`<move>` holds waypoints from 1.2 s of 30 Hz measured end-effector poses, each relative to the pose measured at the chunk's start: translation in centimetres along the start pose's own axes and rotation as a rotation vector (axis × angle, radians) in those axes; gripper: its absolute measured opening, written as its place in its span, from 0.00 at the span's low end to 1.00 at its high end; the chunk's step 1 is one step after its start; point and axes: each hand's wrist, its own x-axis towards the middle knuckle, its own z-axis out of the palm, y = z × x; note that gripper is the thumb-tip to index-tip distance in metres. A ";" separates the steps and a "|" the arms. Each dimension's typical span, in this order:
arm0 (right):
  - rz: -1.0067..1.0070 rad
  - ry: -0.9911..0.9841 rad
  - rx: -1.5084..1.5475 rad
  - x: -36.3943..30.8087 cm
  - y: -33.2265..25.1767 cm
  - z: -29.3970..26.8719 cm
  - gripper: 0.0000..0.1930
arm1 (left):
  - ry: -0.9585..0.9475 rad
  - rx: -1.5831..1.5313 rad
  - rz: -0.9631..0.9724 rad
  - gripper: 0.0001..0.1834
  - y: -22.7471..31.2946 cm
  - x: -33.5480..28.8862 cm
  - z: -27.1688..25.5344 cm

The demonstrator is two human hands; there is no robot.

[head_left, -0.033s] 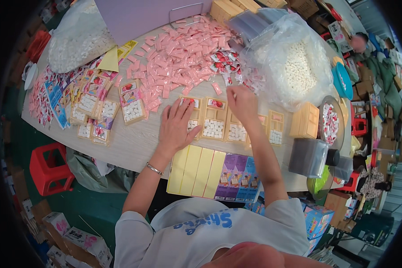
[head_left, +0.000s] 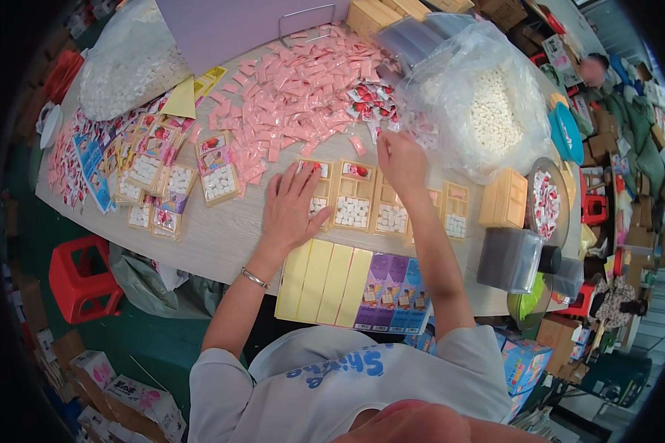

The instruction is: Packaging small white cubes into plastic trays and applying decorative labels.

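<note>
Several compartmented trays [head_left: 353, 213]: in a row running from under the left hand [head_left: 294, 210] to just right of the right forearm [head_left: 442, 258], white pieces in their nearer parts.
Left hand: palm down, fingers extended and slightly spread, over the leftmost tray and partly covering it; no grip on anything shows.
Right hand: raised past the trays' far edge, fingers curled in; whether it pinches anything cannot be made out.
Pink packets [head_left: 295, 111]: a wide heap just beyond both hands.
Red-and-white sachets [head_left: 373, 100]: a small pile beyond the right hand.
Clear bag [head_left: 451, 103]: beyond and right of the right hand, with white pieces inside.
Printed card sheets [head_left: 325, 284]: between the forearms, nearer the body.
Filled trays [head_left: 220, 184]: left of the left hand, some stacked.
</note>
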 end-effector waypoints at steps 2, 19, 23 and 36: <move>0.140 0.072 -0.287 2.0 1.0 1.5 0.10 | 0.023 0.009 0.021 0.42 0.1 0.0 0.1; 0.916 -0.307 1.588 -5.9 4.3 -6.6 0.11 | 0.020 -0.017 0.008 0.40 -0.2 0.0 0.4; 0.857 -0.249 1.373 -6.8 2.8 -6.6 0.14 | 0.019 -0.004 0.014 0.39 -0.1 -0.1 0.5; 0.043 -0.207 0.227 -6.5 6.4 -4.8 0.10 | 0.036 0.010 0.036 0.39 -0.1 0.2 1.0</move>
